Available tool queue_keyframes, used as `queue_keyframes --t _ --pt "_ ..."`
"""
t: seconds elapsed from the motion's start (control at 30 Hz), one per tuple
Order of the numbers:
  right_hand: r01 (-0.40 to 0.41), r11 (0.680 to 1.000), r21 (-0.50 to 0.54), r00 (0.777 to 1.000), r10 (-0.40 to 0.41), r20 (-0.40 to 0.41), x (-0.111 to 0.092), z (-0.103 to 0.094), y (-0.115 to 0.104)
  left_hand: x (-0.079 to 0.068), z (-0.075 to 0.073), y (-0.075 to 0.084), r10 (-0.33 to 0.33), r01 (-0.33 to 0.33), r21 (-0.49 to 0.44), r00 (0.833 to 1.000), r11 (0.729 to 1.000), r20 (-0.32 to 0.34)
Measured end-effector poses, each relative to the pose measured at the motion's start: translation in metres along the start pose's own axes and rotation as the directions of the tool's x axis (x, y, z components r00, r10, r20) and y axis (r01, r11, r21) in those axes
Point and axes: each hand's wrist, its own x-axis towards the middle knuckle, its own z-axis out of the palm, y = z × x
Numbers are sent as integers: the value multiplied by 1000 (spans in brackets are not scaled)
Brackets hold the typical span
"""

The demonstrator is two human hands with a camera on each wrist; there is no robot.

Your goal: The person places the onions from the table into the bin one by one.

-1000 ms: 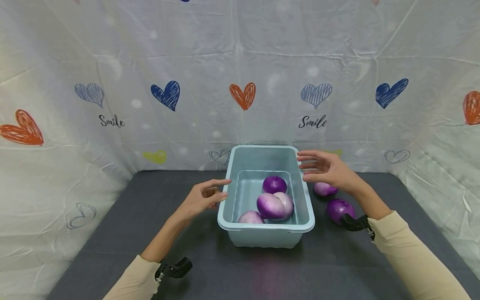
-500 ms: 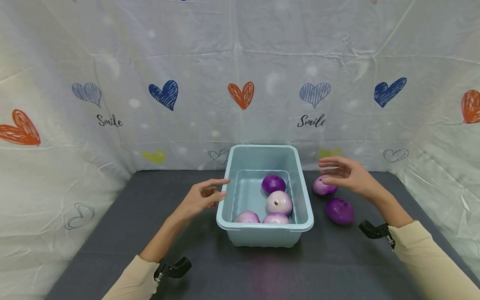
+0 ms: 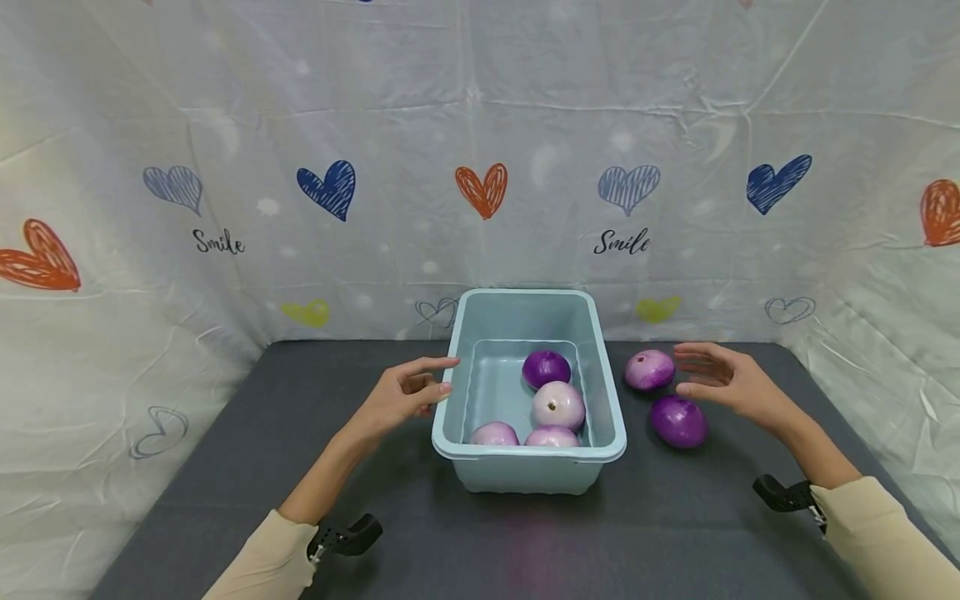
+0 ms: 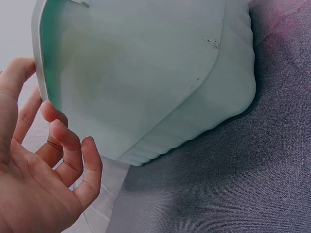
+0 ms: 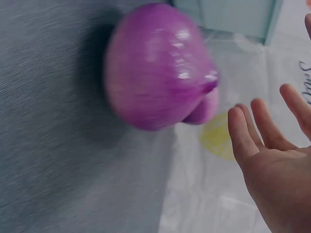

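Observation:
A light-blue plastic basin [image 3: 528, 475] stands on the dark table. Four-sided and deep, it holds several onions, among them a dark purple one [image 3: 547, 368] and a pale one [image 3: 558, 406]. My left hand [image 3: 405, 392] grips the basin's left rim; in the left wrist view its thumb and a finger meet the rim while other fingers curl below. To the right of the basin lie a purple onion [image 3: 678, 422] and, behind it, a lighter onion [image 3: 650, 369]. My right hand [image 3: 723, 379] hovers just right of these two, fingers apart from the thumb, holding nothing.
A dark grey cloth [image 3: 300, 467] covers the table. Behind and at both sides hangs a white sheet [image 3: 405, 125] printed with hearts, close to the basin's far end. A black strap is on each wrist.
My right hand has moved from above the basin's right rim rightward and down beside the loose onions. One onion rolled lower within the basin. My left hand has stayed at the rim.

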Motion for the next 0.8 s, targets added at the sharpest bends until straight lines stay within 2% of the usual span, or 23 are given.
queue_keyframes --t 0.33,0.6,0.8 --pt "-46 995 -86 999 45 -7 -22 5 16 1 0 0 -1 1 6 1000 1000 2" --pt "-33 997 -65 999 34 17 -33 10 27 1 0 -1 -5 5 8 1000 1000 2" --pt "-44 996 -79 998 47 37 -33 15 33 1 0 -3 -7 7 10 1000 1000 0"
